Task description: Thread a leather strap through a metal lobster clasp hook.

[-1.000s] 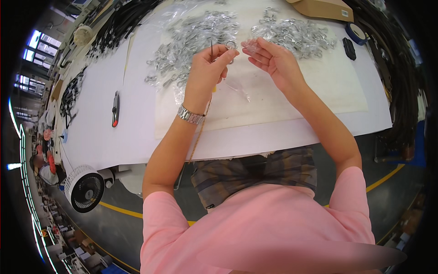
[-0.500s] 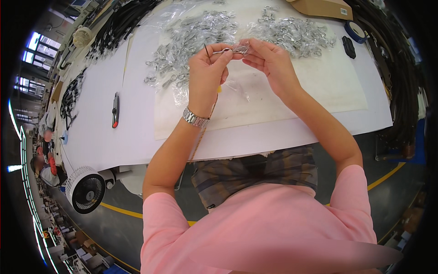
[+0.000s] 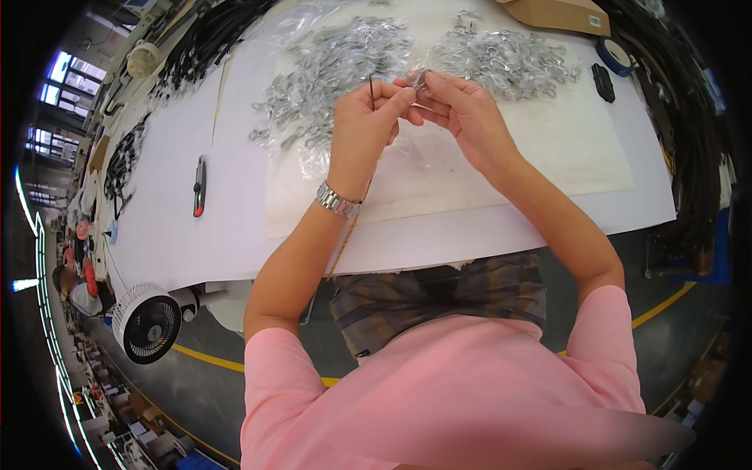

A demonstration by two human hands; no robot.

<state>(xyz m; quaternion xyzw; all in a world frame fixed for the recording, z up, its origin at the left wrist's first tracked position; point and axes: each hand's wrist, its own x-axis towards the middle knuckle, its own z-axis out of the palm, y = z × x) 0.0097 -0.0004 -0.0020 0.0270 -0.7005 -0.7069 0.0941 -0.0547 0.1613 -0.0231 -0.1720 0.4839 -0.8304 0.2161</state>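
Nearest: steel watch point(image 3: 338, 199) on the left wrist. Cutter point(image 3: 200, 186) lies to the left on the white table point(image 3: 258, 254), apart from both hands.

Beyond, hands meet above the table. Left hand point(image 3: 374, 113) closed, thumb pressed to fingers, a thin dark spike point(image 3: 371, 90) jutting up from its grip. Right hand point(image 3: 464, 110) pinches a bagged clip point(image 3: 421, 81) between thumb and fingers; clip sits between the hands, detail blurred.

Farther: two piles of bagged clips, left pile point(image 3: 345, 63), right pile point(image 3: 509, 66). Tape roll point(image 3: 614, 57) right, cardboard point(image 3: 560, 14) farthest.
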